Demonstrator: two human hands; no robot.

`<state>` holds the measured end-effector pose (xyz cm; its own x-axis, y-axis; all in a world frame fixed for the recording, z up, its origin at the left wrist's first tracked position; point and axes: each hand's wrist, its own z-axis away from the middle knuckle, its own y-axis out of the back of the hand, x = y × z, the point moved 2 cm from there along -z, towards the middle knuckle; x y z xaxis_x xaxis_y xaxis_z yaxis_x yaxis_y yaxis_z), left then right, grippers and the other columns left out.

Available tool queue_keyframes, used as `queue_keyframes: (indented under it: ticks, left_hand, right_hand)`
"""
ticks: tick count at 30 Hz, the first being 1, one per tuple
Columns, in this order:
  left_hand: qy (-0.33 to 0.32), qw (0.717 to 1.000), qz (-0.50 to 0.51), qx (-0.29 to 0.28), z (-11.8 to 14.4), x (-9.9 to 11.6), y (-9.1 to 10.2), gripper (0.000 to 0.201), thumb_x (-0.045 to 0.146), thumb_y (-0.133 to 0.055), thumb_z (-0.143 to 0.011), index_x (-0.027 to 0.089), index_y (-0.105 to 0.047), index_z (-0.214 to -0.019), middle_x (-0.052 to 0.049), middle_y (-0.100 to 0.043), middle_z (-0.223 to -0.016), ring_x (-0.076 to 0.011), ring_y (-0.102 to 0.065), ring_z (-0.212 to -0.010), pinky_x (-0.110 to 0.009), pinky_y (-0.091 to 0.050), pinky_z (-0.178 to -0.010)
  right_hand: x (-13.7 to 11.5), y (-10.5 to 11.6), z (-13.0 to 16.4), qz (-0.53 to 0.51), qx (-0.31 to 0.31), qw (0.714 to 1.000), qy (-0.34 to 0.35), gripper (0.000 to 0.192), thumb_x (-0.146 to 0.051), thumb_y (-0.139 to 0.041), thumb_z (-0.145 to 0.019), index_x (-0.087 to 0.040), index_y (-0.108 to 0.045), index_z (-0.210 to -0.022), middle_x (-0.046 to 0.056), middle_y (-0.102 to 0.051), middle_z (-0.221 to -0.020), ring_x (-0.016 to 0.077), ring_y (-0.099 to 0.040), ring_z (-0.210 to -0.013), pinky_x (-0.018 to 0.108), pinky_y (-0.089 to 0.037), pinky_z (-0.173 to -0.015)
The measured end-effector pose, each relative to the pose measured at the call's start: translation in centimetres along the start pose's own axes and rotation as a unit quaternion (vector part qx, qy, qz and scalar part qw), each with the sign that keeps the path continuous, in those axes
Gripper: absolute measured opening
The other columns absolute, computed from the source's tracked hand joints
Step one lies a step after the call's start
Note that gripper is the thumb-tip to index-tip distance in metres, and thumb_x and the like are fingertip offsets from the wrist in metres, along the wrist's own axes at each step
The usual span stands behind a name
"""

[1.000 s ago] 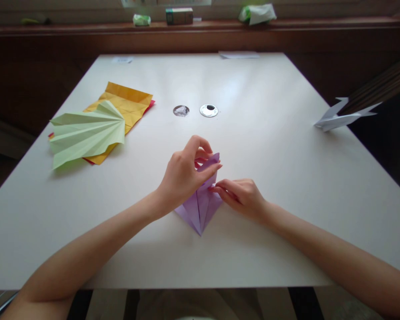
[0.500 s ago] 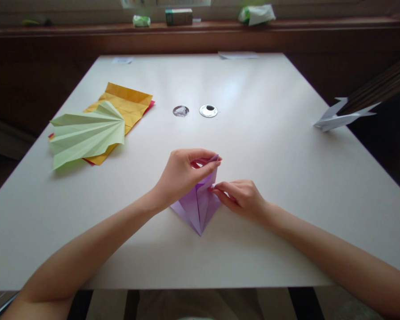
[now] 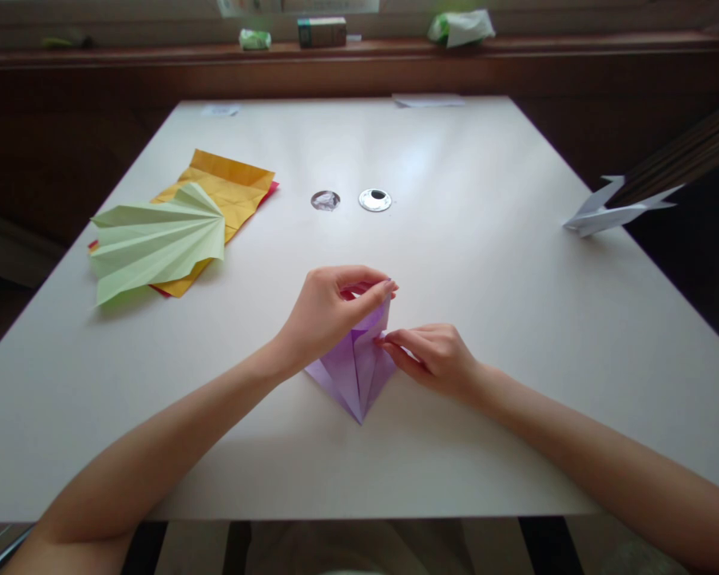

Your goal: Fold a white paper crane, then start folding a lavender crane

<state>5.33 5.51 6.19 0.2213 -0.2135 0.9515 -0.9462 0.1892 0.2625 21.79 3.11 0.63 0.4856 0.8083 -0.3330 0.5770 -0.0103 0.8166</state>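
A folded purple paper [image 3: 357, 371] lies on the white table [image 3: 455, 263] near its front edge, its point facing me. My left hand [image 3: 329, 311] pinches the paper's upper flap between thumb and fingers, holding it just above the sheet. My right hand [image 3: 434, 355] presses its fingertips on the paper's right edge, pinning it to the table.
A pleated light green paper fan [image 3: 156, 239] lies on yellow and red sheets [image 3: 231, 188] at the left. Two round metal grommets [image 3: 351, 200] sit mid-table. A white folded paper shape [image 3: 611, 212] rests at the right edge. Small boxes and packets stand on the far ledge [image 3: 359, 44].
My left hand has lowered the purple flap toward the table. My right hand has stayed in place on the paper's edge.
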Motion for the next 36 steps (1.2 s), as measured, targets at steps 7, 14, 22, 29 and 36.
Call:
queue_keyframes:
  ticks: [7,14,22,29,36]
  left_hand:
    - [-0.003,1.000,-0.020,-0.004,-0.1,0.3,0.2,0.022,0.033,-0.057,-0.081,0.015,-0.069,-0.075,-0.002,-0.071,-0.077,-0.0136,-0.065,-0.074,-0.018,-0.050,-0.065]
    - [0.005,0.999,-0.033,-0.007,-0.1,-0.1,0.2,0.020,0.033,-0.064,-0.076,0.015,-0.070,-0.081,-0.003,-0.072,-0.081,-0.0149,-0.066,-0.076,-0.019,-0.050,-0.067]
    - [0.041,0.999,0.034,-0.010,-0.4,0.0,0.8,0.027,0.039,-0.067,-0.073,0.014,-0.070,-0.082,-0.006,-0.072,-0.084,-0.0186,-0.066,-0.081,-0.023,-0.051,-0.071]
    - [0.072,0.994,0.078,0.009,-0.6,0.7,2.4,0.026,0.039,-0.068,-0.072,0.016,-0.071,-0.082,-0.005,-0.072,-0.081,-0.0171,-0.065,-0.075,-0.021,-0.048,-0.062]
    - [0.109,0.992,0.066,0.017,-0.8,1.4,3.8,0.027,0.041,-0.068,-0.069,0.016,-0.071,-0.079,-0.003,-0.068,-0.071,-0.0130,-0.059,-0.061,-0.019,-0.040,-0.050]
  right_hand:
    - [0.0,0.0,0.1,-0.001,-0.011,1.000,-0.006,0.017,-0.020,-0.046,-0.088,-0.018,-0.056,-0.074,-0.003,-0.059,-0.051,0.0066,-0.050,-0.043,0.021,-0.029,-0.045]
    - [0.2,-0.1,0.1,-0.011,-0.002,1.000,-0.003,0.014,-0.018,-0.048,-0.086,-0.018,-0.058,-0.077,-0.003,-0.059,-0.052,0.0070,-0.050,-0.044,0.020,-0.032,-0.045]
    - [0.2,2.0,-1.2,-0.129,0.131,0.977,-0.109,0.003,-0.016,-0.058,-0.081,-0.019,-0.059,-0.080,0.000,-0.064,-0.067,0.0091,-0.057,-0.059,0.021,-0.046,-0.058]
    - [0.4,2.8,-4.7,-0.356,-0.034,0.893,-0.275,0.021,-0.036,-0.063,-0.077,-0.019,-0.065,-0.089,0.003,-0.066,-0.092,0.0168,-0.060,-0.090,0.030,-0.047,-0.080]
    - [-0.4,3.2,-6.2,-0.455,-0.005,0.810,-0.370,0.018,-0.035,-0.068,-0.072,-0.017,-0.067,-0.072,-0.001,-0.064,-0.069,0.0111,-0.058,-0.065,0.022,-0.044,-0.059]
